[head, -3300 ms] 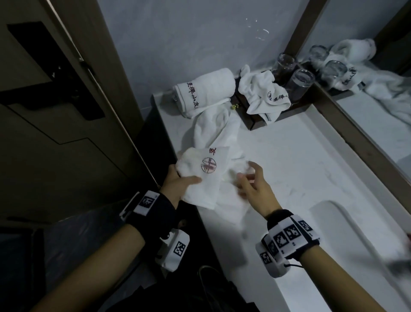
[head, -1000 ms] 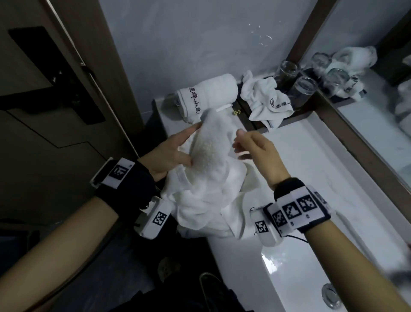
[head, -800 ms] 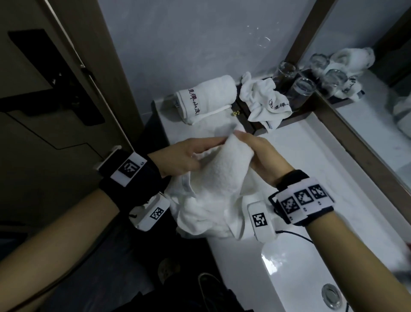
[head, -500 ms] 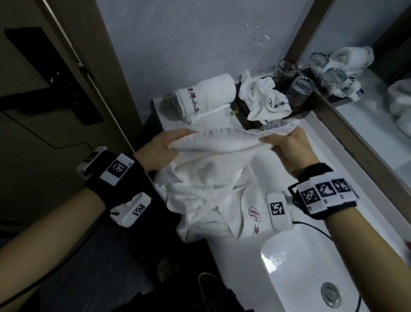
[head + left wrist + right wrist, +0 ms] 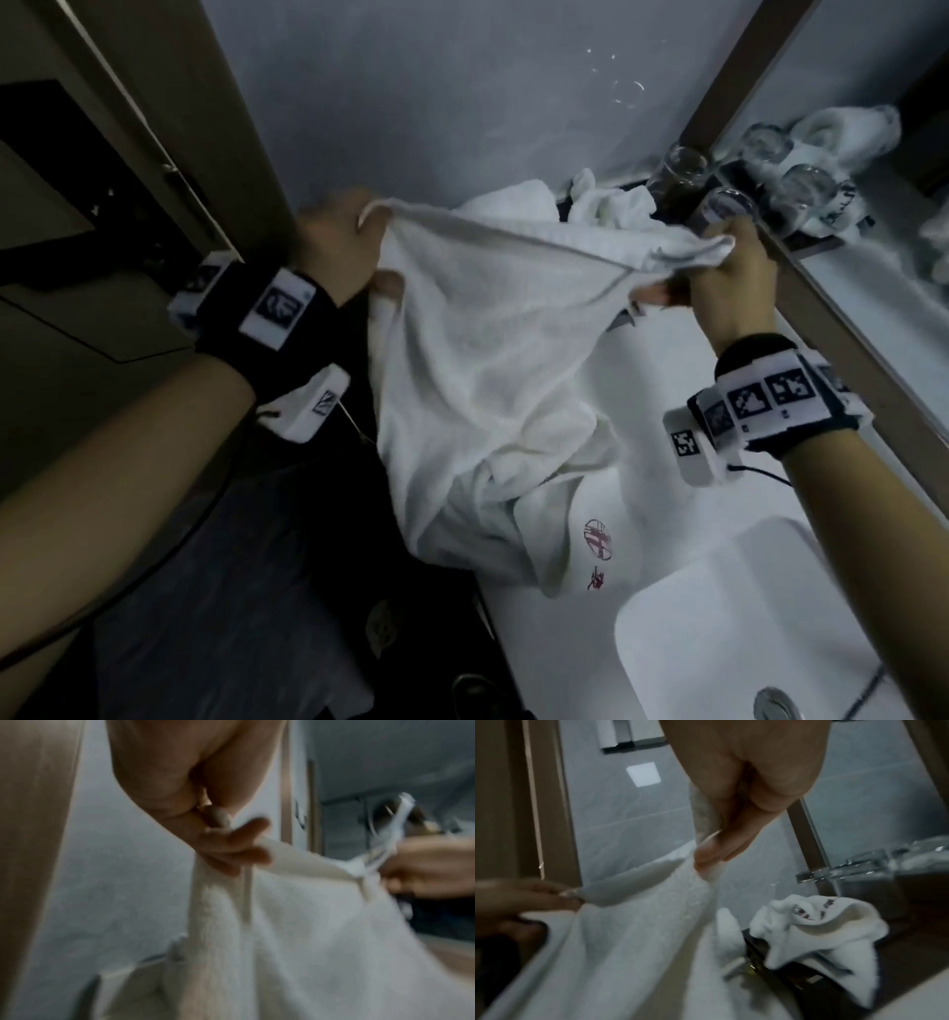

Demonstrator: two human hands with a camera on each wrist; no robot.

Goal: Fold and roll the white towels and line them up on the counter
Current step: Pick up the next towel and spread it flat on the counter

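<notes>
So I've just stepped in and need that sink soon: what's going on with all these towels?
A person is holding a large white terry towel stretched between both hands: the left hand grips one top corner, the right hand the other. Its lower part drapes onto the white counter beside the white basin, not yet folded. Behind it, a crumpled small white towel lies on a dark tray near clear drinking glasses.

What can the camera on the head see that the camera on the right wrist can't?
Only the head view shows the sink, the towel's red logo and both wrist bands. Only the right wrist view shows the white wall plate. Both show the left hand and right hand stretching the white towel, and the crumpled towel behind.
</notes>
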